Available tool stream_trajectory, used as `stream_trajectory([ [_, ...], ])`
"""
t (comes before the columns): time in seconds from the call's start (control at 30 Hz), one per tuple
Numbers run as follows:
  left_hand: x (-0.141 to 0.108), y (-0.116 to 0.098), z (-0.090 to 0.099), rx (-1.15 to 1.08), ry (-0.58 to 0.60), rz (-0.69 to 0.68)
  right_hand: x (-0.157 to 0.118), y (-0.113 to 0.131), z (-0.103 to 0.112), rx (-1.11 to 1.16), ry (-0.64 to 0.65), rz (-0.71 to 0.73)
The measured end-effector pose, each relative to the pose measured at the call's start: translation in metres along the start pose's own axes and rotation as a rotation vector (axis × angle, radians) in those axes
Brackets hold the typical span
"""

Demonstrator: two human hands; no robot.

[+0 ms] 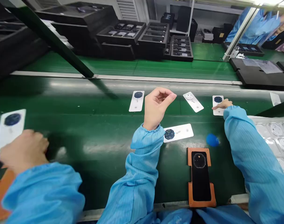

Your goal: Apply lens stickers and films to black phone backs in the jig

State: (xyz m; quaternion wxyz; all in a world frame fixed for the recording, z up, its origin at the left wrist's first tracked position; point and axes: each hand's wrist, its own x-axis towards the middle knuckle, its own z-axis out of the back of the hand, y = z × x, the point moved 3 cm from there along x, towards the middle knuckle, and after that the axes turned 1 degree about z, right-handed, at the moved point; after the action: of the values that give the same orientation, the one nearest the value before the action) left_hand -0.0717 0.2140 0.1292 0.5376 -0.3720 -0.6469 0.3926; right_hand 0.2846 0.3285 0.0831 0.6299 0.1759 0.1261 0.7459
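Note:
My left hand (158, 107) is raised over the belt, thumb and forefinger pinched together; anything between them is too small to make out. Beside it lies a white phone-shaped card with a dark camera disc (135, 105), and below is another white card (182, 132). A tilted white card with a pale disc (195, 104) lies between my hands. My right hand (222, 105) rests across a white card with a dark disc (215, 111), fingers at its edges. Near me, a black phone (200, 180) sits in an orange holder (202, 203).
A clear tray of round pale discs (276, 129) stands at right. At left, a co-worker's hand (27, 149) is by another white card (12, 119). A blue round piece (212, 140) lies on the green belt (104, 137). Black trays (153, 37) line the back shelf.

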Motion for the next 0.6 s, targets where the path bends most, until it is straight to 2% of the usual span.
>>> stream_trajectory([
  [0.07, -0.003, 0.001, -0.009, 0.114, 0.079, -0.03, 0.006, 0.015, 0.006, -0.085, 0.068, -0.059],
  [0.13, -0.006, 0.004, -0.023, 0.337, 0.17, -0.131, 0.004, 0.039, 0.014, -0.166, 0.115, -0.091],
  [0.23, -0.015, 0.014, -0.049, 0.718, 0.275, -0.301, -0.027, 0.089, 0.025, -0.247, 0.154, -0.038],
  [0.27, -0.018, 0.019, -0.057, 0.79, 0.328, -0.329, -0.045, 0.108, 0.028, -0.264, 0.181, 0.052],
  [0.33, -0.027, 0.031, -0.073, 0.789, 0.514, -0.329, -0.09, 0.147, 0.036, -0.355, 0.239, 0.49],
  [0.37, -0.032, 0.037, -0.079, 0.726, 0.63, -0.311, -0.112, 0.158, 0.044, -0.373, 0.248, 0.616],
  [0.4, -0.036, 0.041, -0.084, 0.641, 0.725, -0.284, -0.132, 0.162, 0.057, -0.378, 0.204, 0.666],
  [0.43, -0.039, 0.044, -0.086, 0.549, 0.772, -0.248, -0.148, 0.158, 0.075, -0.367, 0.117, 0.659],
  [0.47, -0.041, 0.046, -0.085, 0.465, 0.761, -0.199, -0.161, 0.146, 0.097, -0.345, 0.0, 0.596],
  [0.5, -0.041, 0.047, -0.083, 0.391, 0.69, -0.14, -0.17, 0.127, 0.12, -0.323, -0.121, 0.485],
  [0.57, -0.036, 0.046, -0.073, 0.238, 0.442, -0.019, -0.18, 0.069, 0.161, -0.309, -0.289, 0.174],
  [0.6, -0.034, 0.045, -0.067, 0.14, 0.314, 0.033, -0.183, 0.037, 0.174, -0.333, -0.259, 0.029],
])
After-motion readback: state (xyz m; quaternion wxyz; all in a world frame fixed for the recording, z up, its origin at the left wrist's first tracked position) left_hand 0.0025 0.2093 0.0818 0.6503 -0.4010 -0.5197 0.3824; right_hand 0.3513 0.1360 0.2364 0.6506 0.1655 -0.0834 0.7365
